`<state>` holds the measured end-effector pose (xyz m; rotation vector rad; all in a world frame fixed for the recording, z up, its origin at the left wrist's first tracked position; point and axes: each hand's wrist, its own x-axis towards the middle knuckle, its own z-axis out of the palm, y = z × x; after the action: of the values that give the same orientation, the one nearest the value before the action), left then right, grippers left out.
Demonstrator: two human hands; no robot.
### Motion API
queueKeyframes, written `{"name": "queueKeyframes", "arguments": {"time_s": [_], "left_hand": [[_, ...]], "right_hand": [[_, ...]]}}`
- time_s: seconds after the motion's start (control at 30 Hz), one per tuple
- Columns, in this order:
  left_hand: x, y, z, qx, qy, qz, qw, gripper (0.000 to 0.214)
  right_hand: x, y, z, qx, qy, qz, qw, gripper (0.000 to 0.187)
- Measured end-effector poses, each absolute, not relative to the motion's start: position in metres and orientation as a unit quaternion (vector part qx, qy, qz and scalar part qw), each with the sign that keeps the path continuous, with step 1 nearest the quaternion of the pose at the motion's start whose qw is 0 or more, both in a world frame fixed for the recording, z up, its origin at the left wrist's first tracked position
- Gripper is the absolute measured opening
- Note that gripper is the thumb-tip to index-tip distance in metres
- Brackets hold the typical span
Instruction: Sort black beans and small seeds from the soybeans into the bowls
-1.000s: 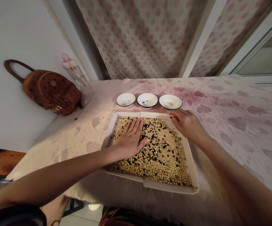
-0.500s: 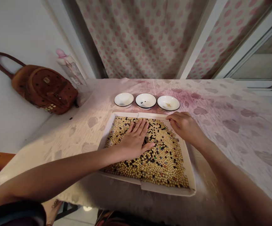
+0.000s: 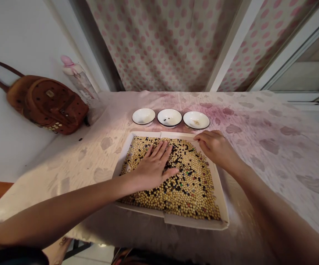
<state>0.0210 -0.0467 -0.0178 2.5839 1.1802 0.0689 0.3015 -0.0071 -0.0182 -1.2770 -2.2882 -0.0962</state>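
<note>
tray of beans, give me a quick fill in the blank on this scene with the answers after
The left hand lies flat on the beans with its fingers ____.
The right hand rests at the far ____ corner of the tray.
Beyond the tray stand ____ small white bowls in a row.
The backpack on the left is ____.

spread; right; three; brown
</note>
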Motion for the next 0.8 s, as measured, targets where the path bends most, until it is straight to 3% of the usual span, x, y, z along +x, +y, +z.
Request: {"name": "queueKeyframes", "arguments": {"time_s": [0.4,0.8], "left_hand": [[0.003,-0.037,-0.011,0.897,0.422,0.052,0.124,0.059],[-0.003,-0.039,-0.023,0.905,0.402,0.077,0.117,0.060]], "right_hand": [[0.302,-0.007,-0.017,-0.474,-0.855,-0.021,0.211,0.026],[0.292,-0.014,-0.007,-0.475,-0.867,-0.017,0.153,0.022]]}}
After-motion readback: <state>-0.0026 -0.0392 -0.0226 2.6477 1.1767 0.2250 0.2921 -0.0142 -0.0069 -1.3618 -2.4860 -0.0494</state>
